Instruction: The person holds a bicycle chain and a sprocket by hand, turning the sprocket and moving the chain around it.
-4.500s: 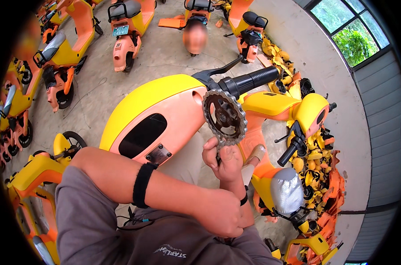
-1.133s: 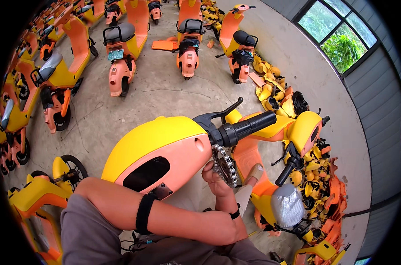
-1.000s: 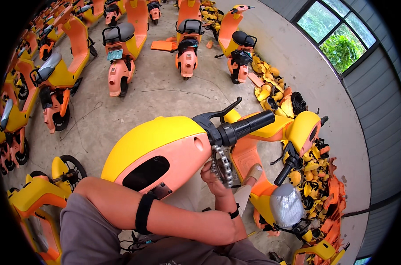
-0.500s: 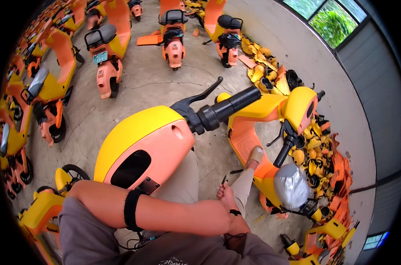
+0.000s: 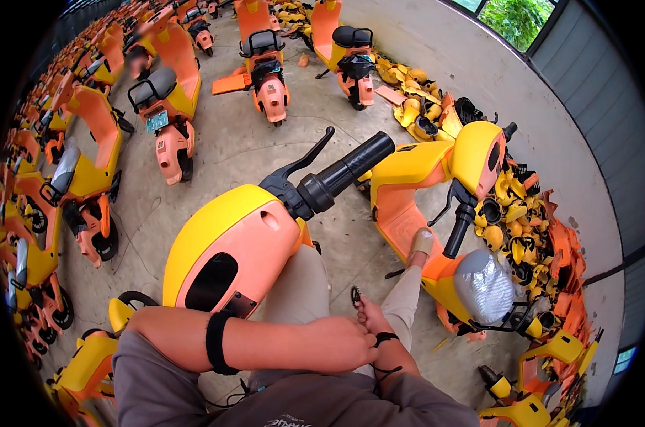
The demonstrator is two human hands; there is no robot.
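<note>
My left forearm, with a black band round it, crosses in front of me. My left hand is curled up against my right hand, and what lies under its fingers is hidden. My right hand, with a black strap at the wrist, is closed round a small dark ridged object that sticks up from its fingers; its kind is unclear. Just ahead of my forearm stands a yellow and orange scooter front with a black handlebar grip and brake lever. Neither hand touches that grip.
Another yellow and orange scooter stands close on my right, a silver cover on its seat. Loose yellow and orange body panels are heaped along the wall. Rows of scooters fill the left, and more stand ahead on the concrete floor.
The view has shifted a little. My left hand's knuckles now show beside my right hand, and more of the dark object is visible above the right fingers. The scooters stay in place.
</note>
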